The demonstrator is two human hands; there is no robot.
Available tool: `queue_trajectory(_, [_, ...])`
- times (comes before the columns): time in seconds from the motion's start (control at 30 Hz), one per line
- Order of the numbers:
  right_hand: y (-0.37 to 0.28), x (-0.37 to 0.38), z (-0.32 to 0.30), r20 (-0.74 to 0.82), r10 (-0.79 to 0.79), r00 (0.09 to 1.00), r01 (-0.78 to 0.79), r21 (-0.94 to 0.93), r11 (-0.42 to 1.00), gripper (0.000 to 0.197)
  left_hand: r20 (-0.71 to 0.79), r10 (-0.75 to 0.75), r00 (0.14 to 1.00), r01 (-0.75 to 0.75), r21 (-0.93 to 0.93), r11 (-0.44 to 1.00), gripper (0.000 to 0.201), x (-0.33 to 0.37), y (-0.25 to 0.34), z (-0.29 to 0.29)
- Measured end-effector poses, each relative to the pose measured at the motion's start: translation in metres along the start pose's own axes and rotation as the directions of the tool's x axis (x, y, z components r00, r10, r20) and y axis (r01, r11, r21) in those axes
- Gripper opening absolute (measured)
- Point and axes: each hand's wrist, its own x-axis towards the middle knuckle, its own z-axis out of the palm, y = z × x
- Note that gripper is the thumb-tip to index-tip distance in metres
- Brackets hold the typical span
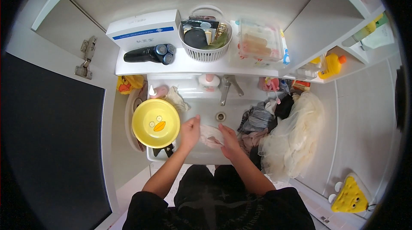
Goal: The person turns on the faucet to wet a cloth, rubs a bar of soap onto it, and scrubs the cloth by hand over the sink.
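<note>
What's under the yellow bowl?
A black thing, maybe cloth, peeks out past the near edge of the yellow bowl. The bowl covers the rest, so anything else there can't be seen.

I see lettering on the blue band (143, 33) of a white box (146, 19) at the shelf (223, 66)'s left edge, and on my black shirt (214, 213).

I look through the left of two head-worn fisheye cameras, pitched steeply down over the white rectangular washbasin (199, 105). It sits near, placing the bare left hand (190, 132) and bare right hand (230, 140) just below mid-frame, while the wide lens also takes in the long white shelf (180, 68) beyond.
</note>
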Motion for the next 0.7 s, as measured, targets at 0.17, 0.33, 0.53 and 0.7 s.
queue_trajectory(0.17, [0.024, 0.026, -0.010, 0.120, -0.044, 0.992, 0.018, 0.212, 0.977, 0.030, 0.417, 0.694, 0.587, -0.809, 0.267, 0.524, 0.030, -0.032, 0.032, 0.030])
queue_trajectory(0.33, [0.012, 0.011, 0.040, -0.011, 0.077, 0.997, -0.075, 0.115, 0.991, 0.025, 0.138, 0.483, 0.865, -0.480, 0.513, 0.712, 0.021, 0.001, 0.017, 0.021])
queue_trajectory(0.53, [0.030, 0.010, 0.022, 0.188, 0.079, 0.979, -0.153, 0.423, 0.893, 0.026, 0.307, 0.675, 0.671, -0.729, 0.442, 0.523, 0.006, -0.015, 0.009, 0.025])
queue_trajectory(0.7, [0.054, 0.048, -0.030, 0.652, -0.175, 0.738, -0.127, 0.389, 0.913, 0.027, 0.435, 0.605, 0.667, -0.743, 0.444, 0.501, 0.011, -0.036, 0.019, 0.032])
